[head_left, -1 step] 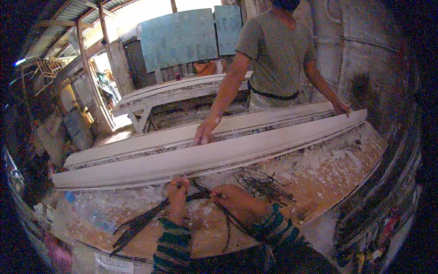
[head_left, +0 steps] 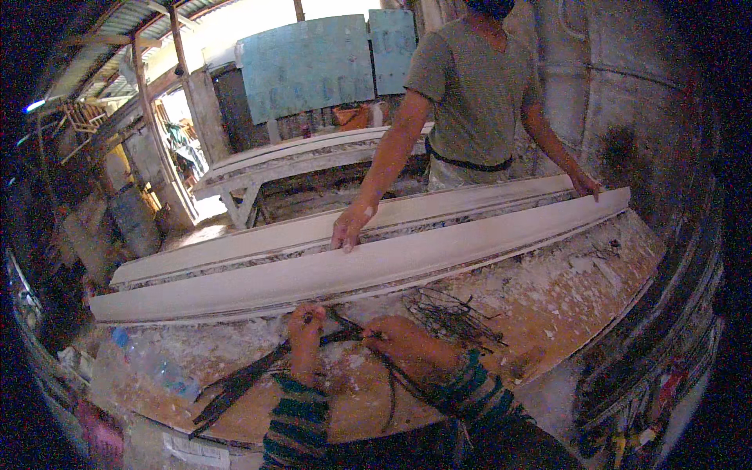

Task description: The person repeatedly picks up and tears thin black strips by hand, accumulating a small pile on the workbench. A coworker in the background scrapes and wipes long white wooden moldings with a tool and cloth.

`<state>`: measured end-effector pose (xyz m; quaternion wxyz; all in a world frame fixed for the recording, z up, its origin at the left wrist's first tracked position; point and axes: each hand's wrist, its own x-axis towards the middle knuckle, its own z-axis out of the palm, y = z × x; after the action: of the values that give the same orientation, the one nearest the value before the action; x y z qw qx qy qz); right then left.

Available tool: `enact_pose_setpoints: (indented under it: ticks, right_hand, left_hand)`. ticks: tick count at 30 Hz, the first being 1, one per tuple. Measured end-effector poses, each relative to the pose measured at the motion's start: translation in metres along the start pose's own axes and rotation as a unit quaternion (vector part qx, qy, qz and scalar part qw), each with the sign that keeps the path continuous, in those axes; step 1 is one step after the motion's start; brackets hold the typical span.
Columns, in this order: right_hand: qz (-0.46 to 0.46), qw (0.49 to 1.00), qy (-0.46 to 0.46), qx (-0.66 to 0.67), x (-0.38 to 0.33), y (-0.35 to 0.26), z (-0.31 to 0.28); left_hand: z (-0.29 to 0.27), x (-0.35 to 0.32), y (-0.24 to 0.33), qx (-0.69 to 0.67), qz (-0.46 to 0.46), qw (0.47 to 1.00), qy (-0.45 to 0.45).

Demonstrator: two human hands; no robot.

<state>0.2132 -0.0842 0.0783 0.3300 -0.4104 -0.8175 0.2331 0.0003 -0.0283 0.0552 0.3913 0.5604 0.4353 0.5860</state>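
Note:
Close to the near side of a long white molded strip [head_left: 376, 258], my left hand [head_left: 306, 329] is closed on dark strips [head_left: 243, 384]. The strips look thin and flexible; I cannot make out their material. They fan out toward the lower left of the board. My right hand [head_left: 403, 345] lies just to the right, its fingers pinched on the same dark strips, and a length hangs down beneath it. Between my hands the strips stretch across a short gap. Beyond my right hand sits a loose tangle of thin dark strands [head_left: 454, 317].
A wooden board [head_left: 560, 313] littered with white flakes carries all this. A clear plastic bottle [head_left: 157, 364] with a blue cap lies at its left. Across from me, a person [head_left: 482, 102] rests both hands at the white strips. Behind stands a white bench [head_left: 251, 192].
The other person's hand on the left has shifted slightly along the white strip. My own hands and the dark strips look the same.

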Motion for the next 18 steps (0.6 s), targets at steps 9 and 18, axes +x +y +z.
enact_pose_setpoints:
  ticks: [9,18]
  right_hand:
    - [0.021,0.998,-0.013,-0.055,-0.007,-0.031,-0.020]
    - [0.080,0.996,-0.009,0.035,-0.013,0.004,-0.042]
  left_hand:
    - [-0.002,-0.002,0.003,-0.002,-0.042,0.999,-0.024]
    - [-0.001,0.002,0.002,0.018,0.111,0.987,-0.115]
